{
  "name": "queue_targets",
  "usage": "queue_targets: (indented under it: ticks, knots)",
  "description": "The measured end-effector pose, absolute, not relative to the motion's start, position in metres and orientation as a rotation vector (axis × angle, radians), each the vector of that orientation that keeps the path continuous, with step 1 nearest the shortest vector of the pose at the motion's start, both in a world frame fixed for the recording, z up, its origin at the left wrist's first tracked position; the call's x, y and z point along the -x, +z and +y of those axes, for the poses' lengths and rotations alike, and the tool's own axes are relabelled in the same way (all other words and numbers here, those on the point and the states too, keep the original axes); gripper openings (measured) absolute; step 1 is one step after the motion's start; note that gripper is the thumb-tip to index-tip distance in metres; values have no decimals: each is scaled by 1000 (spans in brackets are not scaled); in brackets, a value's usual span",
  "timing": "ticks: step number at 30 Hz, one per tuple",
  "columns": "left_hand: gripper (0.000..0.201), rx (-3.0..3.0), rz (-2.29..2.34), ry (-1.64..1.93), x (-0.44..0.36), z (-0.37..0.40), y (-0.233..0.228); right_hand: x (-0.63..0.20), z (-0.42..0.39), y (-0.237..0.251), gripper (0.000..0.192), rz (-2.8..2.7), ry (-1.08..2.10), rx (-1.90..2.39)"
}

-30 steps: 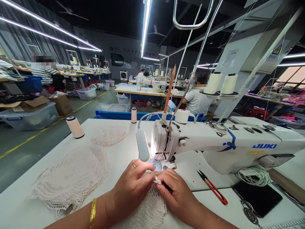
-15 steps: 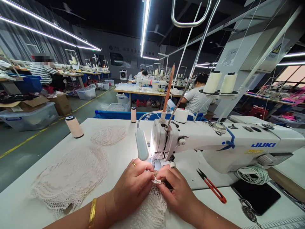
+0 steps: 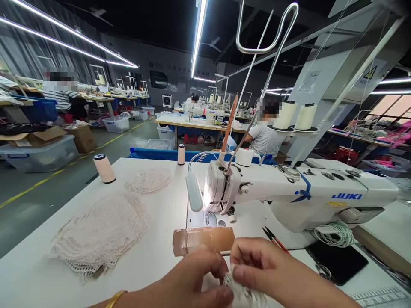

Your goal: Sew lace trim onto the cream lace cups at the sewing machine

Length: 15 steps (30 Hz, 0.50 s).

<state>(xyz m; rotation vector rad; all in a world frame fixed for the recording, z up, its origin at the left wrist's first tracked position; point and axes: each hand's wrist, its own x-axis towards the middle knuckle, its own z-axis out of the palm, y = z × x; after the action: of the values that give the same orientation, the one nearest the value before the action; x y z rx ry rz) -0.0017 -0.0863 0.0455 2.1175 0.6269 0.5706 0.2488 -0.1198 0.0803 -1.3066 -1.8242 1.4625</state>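
Cream lace fabric (image 3: 245,295) hangs between my two hands, close in front of me, its lower part cut off by the picture's edge. My right hand (image 3: 268,267) is closed, pinching the lace between thumb and fingers. At the lace's left edge, my left hand (image 3: 195,278) is curled with its fingertips on the fabric. Just beyond them lies a brown cardboard strip covered in clear tape (image 3: 210,239), before the needle area of a white sewing machine (image 3: 257,179). Red-handled thread snips (image 3: 272,237) lie past my right hand, which hides part of them.
A stack of lace pieces (image 3: 102,231) and a smaller lace piece (image 3: 149,181) lie on the left. Two peach thread cones, (image 3: 105,169) the larger one, stand behind. A black flat object (image 3: 337,261) and a coiled pale cable (image 3: 334,234) lie right. A co-worker (image 3: 268,132) sits beyond.
Both hands have drawn back from the needle area towards me and to the right, bringing the lace along. The taped cardboard strip now shows, and the snips are partly covered.
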Motion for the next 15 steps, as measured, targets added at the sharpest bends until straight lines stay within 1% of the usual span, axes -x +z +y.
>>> queue_targets:
  ticks: [2, 4, 7, 9, 11, 13, 15]
  knots:
    - [6, -2175, 817, 596, -3, -73, 29, -239, -98, 70, 13, -1877, 1338, 1436]
    - [15, -2315, 1002, 599, -7, -59, 13, -226, -76, 57, 14, -2013, 1086, 1614]
    - [18, -2487, 1160, 633, -8, -46, -1, -211, -56, 43, 18, -2053, 911, 1706]
    - [24, -2611, 1122, 739, -7, -44, -2, -205, -51, 39, 23, -2047, 848, 1747]
    - [24, -2754, 963, 855, -5, -44, 0, -203, -50, 39, 27, -2051, 782, 1784]
    - [23, -2844, 792, 918, -4, -44, 1, -205, -50, 39, 26, -2064, 723, 1802]
    - [26, -2859, 726, 940, -3, -43, 1, -209, -53, 39, 22, -2085, 678, 1804]
